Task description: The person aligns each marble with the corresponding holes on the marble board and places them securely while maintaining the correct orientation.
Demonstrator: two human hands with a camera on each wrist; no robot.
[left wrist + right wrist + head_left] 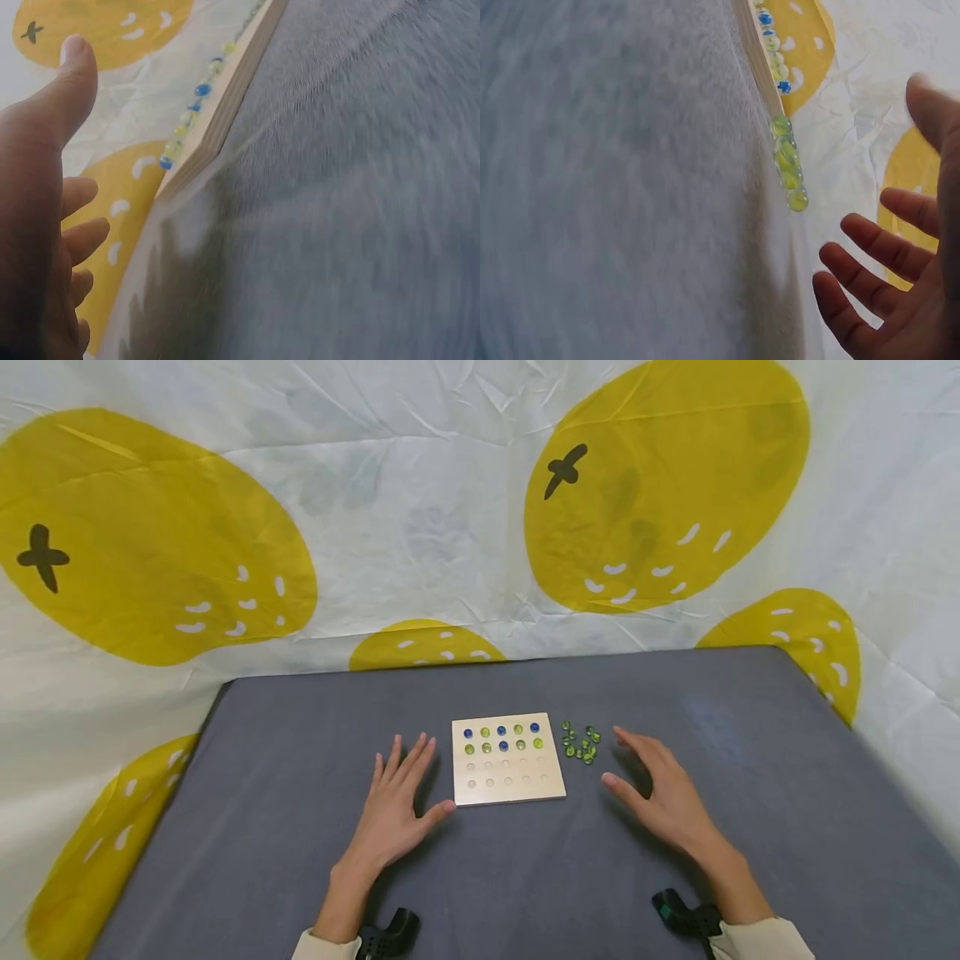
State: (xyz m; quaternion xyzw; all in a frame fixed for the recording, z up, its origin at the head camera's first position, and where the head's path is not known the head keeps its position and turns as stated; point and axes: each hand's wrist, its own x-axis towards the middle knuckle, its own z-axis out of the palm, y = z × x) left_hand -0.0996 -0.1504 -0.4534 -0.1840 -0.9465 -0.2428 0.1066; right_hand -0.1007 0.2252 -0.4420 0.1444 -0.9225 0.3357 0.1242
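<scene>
Seeing wooden board [510,789] lying flat near the middle of the grey cloth [555,885], between both hands. Counting four rows of five places on it. Finding glass marbles [502,731] sitting in the two far rows; reading, left to right, blue, green, blue, green, blue in the farthest, then green, green, blue, green, green in the next. Seeing bare hollows [507,782] in the two near rows. Noting loose green marbles [585,744] lying in a small cluster on the cloth just right of the board, some touching one another. Finding left hand [393,814] to the left of the board, spreading nearly straight fingers toward the far side, gripping nothing; placing its thumb tip close to the near left corner in the head view, but seeing a gap between thumb and board in the left wrist view. Finding right hand [667,789] to the right of the loose marbles, holding thumb and forefinger well apart, keeping fingers fanned and slightly bent, likewise gripping nothing; seeing fingertips near the cluster and apart from it in the right wrist view. Recording a black wristband [392,933] and pale sleeve [326,946] on the left arm, with a matching pair on the right. Seeing white sheet [420,543] hanging beyond the far edge, showing large yellow fruit shapes [675,485].
</scene>
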